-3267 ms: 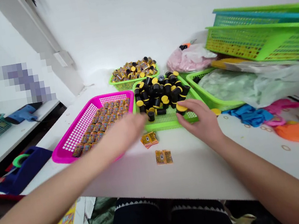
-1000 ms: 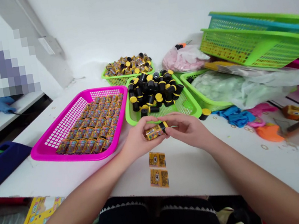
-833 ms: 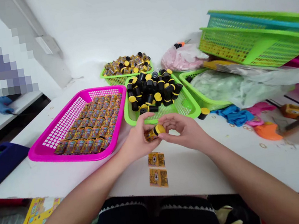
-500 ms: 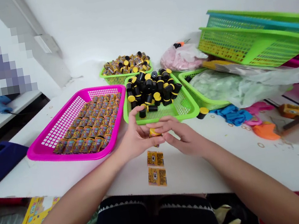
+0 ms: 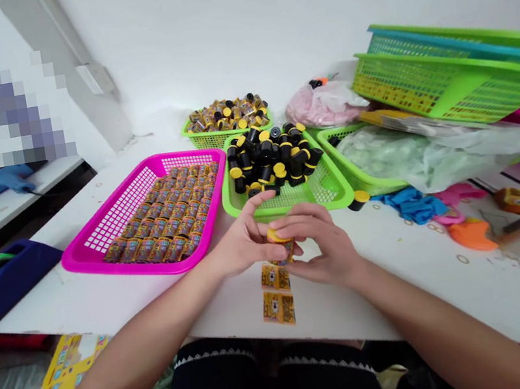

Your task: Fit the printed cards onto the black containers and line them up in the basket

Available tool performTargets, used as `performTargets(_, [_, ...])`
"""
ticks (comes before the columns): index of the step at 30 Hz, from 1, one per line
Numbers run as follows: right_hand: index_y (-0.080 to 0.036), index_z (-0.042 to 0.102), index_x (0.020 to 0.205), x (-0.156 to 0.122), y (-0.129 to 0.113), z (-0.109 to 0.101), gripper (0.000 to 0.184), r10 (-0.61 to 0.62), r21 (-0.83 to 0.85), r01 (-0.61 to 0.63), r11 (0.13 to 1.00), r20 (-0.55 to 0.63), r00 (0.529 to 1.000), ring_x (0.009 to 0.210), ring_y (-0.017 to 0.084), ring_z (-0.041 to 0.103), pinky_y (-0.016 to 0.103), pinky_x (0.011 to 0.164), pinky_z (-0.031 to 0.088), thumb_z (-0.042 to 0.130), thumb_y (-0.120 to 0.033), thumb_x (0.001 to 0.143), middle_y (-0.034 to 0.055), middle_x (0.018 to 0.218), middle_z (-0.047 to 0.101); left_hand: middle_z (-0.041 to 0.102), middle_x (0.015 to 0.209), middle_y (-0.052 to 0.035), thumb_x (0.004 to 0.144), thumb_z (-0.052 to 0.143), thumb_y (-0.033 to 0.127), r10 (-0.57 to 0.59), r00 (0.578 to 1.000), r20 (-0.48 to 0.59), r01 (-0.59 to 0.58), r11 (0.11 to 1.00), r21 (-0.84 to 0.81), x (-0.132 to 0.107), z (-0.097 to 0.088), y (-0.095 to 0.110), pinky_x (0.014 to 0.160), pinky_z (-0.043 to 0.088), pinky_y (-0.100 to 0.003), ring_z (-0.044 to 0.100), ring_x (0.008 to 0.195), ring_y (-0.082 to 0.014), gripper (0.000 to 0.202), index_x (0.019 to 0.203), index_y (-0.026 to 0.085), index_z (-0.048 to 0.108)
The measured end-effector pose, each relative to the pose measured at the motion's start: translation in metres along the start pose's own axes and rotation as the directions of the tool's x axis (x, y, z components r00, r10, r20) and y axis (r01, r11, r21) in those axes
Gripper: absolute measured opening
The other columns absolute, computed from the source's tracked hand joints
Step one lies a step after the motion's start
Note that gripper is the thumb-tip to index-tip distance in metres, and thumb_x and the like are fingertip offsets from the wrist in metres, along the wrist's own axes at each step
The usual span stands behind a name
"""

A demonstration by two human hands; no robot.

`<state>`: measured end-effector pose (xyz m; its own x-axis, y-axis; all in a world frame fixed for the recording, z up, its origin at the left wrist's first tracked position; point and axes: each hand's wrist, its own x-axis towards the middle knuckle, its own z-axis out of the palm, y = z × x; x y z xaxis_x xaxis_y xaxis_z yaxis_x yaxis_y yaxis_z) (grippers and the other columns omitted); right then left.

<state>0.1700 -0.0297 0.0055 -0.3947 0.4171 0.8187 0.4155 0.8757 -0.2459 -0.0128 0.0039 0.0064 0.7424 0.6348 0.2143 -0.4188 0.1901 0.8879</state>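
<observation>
Both hands meet over the table's front part around a small canister (image 5: 289, 252) with a yellow lid and a printed yellow label. My left hand (image 5: 242, 240) grips it from the left, thumb across its side and index finger raised. From the right, my right hand (image 5: 324, 243) has its fingers curled over the canister, with the thumb lower down. Two flat yellow printed labels, an upper one (image 5: 274, 278) and a lower one (image 5: 278, 308), lie on the table just below the hands. Beyond them, a green basket (image 5: 307, 197) holds several black canisters with yellow lids.
A pink basket (image 5: 78, 266) holds rows of labelled canisters. Another green basket (image 5: 212, 139) behind is heaped with more. One loose canister (image 5: 358, 200) lies beside blue balloons (image 5: 403, 206). A tape dispenser (image 5: 17, 279) sits left; stacked baskets (image 5: 421, 87) stand right.
My right hand has wrapped further around the canister, its thumb now lower and apart from the left thumb. More of the canister's printed side shows. The whole view has shifted slightly.
</observation>
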Motion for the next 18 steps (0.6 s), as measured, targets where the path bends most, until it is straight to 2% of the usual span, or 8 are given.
performTargets(3, [-0.032,0.049,0.127,-0.001,0.001,-0.006,0.052,0.003,0.0,-0.003,1.0,0.005,1.0,0.113,0.024,0.059,0.046,0.1,0.047,0.074,-0.031,0.081,0.0036,0.116,0.066,0.076,0.091,-0.0014,0.072,0.085,0.031,0.022,0.999,-0.035,-0.019,0.996,0.085,-0.004,0.012,0.006,0.074,0.059,-0.032,0.075,0.087,-0.0217,0.084,0.134,0.029,0.029])
performTargets(5, [-0.032,0.045,0.134,-0.002,0.006,-0.013,0.063,0.022,-0.089,-0.026,0.996,-0.045,0.999,0.121,0.03,0.053,0.053,0.103,0.044,0.074,-0.045,0.078,0.0082,0.129,0.057,0.075,0.094,-0.002,0.077,0.08,0.029,0.096,0.982,-0.161,-0.033,0.934,0.355,-0.013,0.025,0.019,0.075,0.056,-0.028,0.073,0.09,-0.0192,0.056,0.121,0.026,0.045])
performTargets(7, [-0.03,0.043,0.137,-0.002,0.015,-0.022,0.063,0.078,-0.177,-0.104,0.979,-0.151,0.986,0.126,0.033,0.049,0.056,0.103,0.043,0.068,-0.047,0.081,0.0115,0.134,0.049,0.073,0.098,-0.0035,0.081,0.074,0.027,0.216,0.944,-0.249,0.018,0.72,0.693,-0.026,0.033,0.042,0.077,0.053,-0.027,0.07,0.091,-0.0166,0.026,0.101,0.021,0.058])
performTargets(9, [-0.028,0.046,0.134,-0.002,0.028,-0.028,0.051,0.161,-0.278,-0.223,0.934,-0.227,0.96,0.126,0.033,0.049,0.055,0.102,0.043,0.062,-0.038,0.087,0.0127,0.132,0.05,0.072,0.101,-0.004,0.083,0.071,0.029,0.28,0.921,-0.271,0.122,0.452,0.884,-0.039,0.026,0.074,0.079,0.051,-0.028,0.068,0.089,-0.016,0.013,0.089,0.02,0.064])
performTargets(12, [-0.022,0.056,0.123,-0.002,0.048,-0.029,0.034,0.268,-0.447,-0.328,0.832,-0.193,0.944,0.118,0.032,0.055,0.052,0.101,0.042,0.059,-0.033,0.091,0.0137,0.12,0.06,0.072,0.097,-0.0029,0.081,0.071,0.035,0.257,0.888,-0.381,0.326,0.232,0.916,-0.043,-0.024,0.129,0.075,0.052,-0.028,0.067,0.083,-0.0167,0.019,0.092,0.02,0.067])
performTargets(15, [-0.02,0.065,0.107,-0.005,0.058,-0.022,0.021,0.324,-0.541,-0.302,0.785,-0.058,0.944,0.105,0.029,0.061,0.045,0.092,0.046,0.053,-0.032,0.095,0.0108,0.11,0.067,0.073,0.088,-0.0039,0.078,0.073,0.029,0.303,0.723,-0.621,0.632,0.074,0.771,-0.023,-0.103,0.173,0.075,0.052,-0.028,0.068,0.08,-0.018,0.019,0.092,0.017,0.068])
performTargets(16, [-0.02,0.067,0.103,-0.005,0.058,-0.019,0.021,0.338,-0.562,-0.292,0.774,-0.025,0.941,0.101,0.027,0.063,0.042,0.087,0.047,0.051,-0.03,0.096,0.0091,0.108,0.068,0.074,0.09,-0.0049,0.081,0.071,0.029,0.344,0.671,-0.657,0.703,-0.012,0.711,-0.014,-0.128,0.182,0.077,0.051,-0.029,0.068,0.081,-0.0181,0.021,0.098,0.017,0.068])
performTargets(18, [-0.021,0.069,0.099,-0.006,0.057,-0.016,0.023,0.36,-0.596,-0.284,0.751,0.009,0.933,0.098,0.026,0.065,0.039,0.08,0.046,0.047,-0.027,0.098,0.0066,0.107,0.071,0.074,0.093,-0.0078,0.083,0.069,0.028,0.381,0.611,-0.694,0.779,-0.135,0.612,0.004,-0.169,0.189,0.082,0.051,-0.031,0.068,0.087,-0.0202,0.026,0.105,0.014,0.067])
